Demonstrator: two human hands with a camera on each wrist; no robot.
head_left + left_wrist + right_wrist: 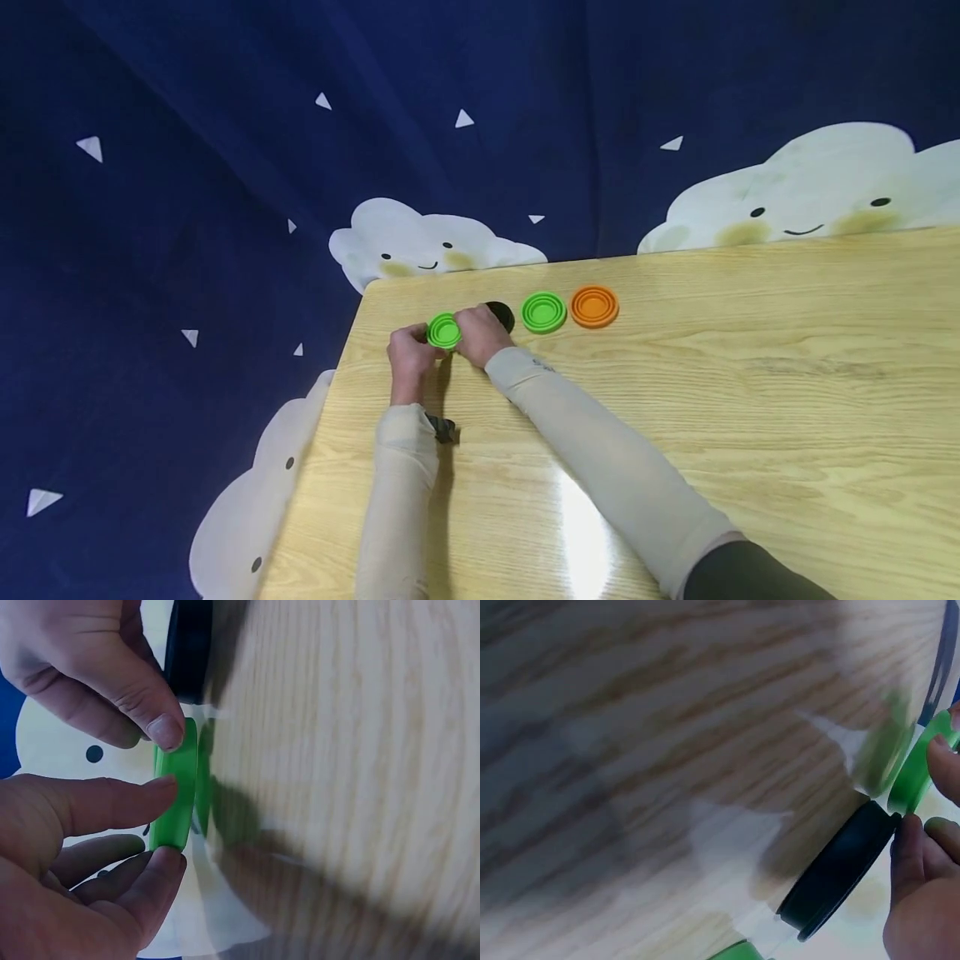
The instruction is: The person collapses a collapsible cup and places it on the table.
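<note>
A bright green collapsed silicone cup [444, 331], a round disc with concentric rings, is at the left end of a row. My left hand [411, 352] grips its left side, thumb and fingers on the rim. From the right, my right hand [481, 335] pinches the opposite edge of the same green cup [175, 795]. The cup is just at the tabletop; whether it touches cannot be told. A black round disc [838, 871] sits right beside my right hand, which partly hides it in the head view.
Right of the black disc lie a second green collapsed cup [543, 312] and an orange one [595, 306]. They rest on a glossy wood-grain table [750, 375]. A dark blue curtain [525, 83] with white clouds hangs along the back and left edges.
</note>
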